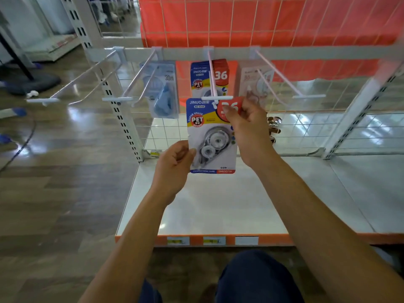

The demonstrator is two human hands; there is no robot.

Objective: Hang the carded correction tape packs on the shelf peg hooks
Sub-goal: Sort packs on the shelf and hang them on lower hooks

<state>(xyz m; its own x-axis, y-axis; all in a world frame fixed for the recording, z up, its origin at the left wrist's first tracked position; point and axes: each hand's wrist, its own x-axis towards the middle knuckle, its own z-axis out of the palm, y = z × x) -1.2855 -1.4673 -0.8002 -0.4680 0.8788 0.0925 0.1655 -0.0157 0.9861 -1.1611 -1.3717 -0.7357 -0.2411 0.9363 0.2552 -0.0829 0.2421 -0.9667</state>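
Left hand (172,169), right hand (247,132) pinch glossy rectangular pack (209,136), perhaps touching peg (216,97).

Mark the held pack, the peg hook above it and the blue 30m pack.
Held pack (212,143), head view: clear blister.
Peg hook (216,97), head view: front crossbar.
Blue 30m pack (164,95), head view: card face.

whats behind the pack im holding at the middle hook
Matching JINUO packs already hang further back on the same peg hook. The held pack covers their lower parts, so their count is unclear.
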